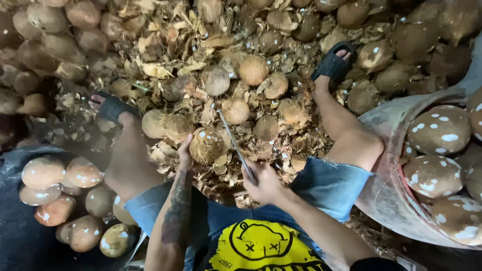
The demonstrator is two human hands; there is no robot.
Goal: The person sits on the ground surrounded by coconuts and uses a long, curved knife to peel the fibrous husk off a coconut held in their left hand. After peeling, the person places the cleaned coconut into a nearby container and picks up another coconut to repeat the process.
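At 8 o'clock of the picture, a group of peeled coconuts (65, 200) lies on a dark sheet (20, 241), pale brown with white spots. Going to the right, the left hand (185, 156) is closed around the side of one coconut (206, 145), the fingers curling on its left edge. This coconut sits a little left of the centre, between the person's knees, on a bed of husk pieces (165, 70).

At about 3 o'clock from this coconut, the right hand (261, 183) grips the handle of a long knife (232, 140). The blade points toward 11 o'clock and its upper part lies just beside the coconut; I cannot tell if it really touches the shell.

I judge the coconut is hard, round and rather heavy, so it will roll easily if it is not held. The surface looks dry and a bit rough, not slippery. A good hold is with the palm on the side, away from the blade.

Behind, at 12 o'clock, many unpeeled coconuts (251, 70) lie in a pile. At 3 o'clock, a big sack (386, 200) holds more spotted coconuts (439, 130). Two black sandals (334, 62) are on the person's feet
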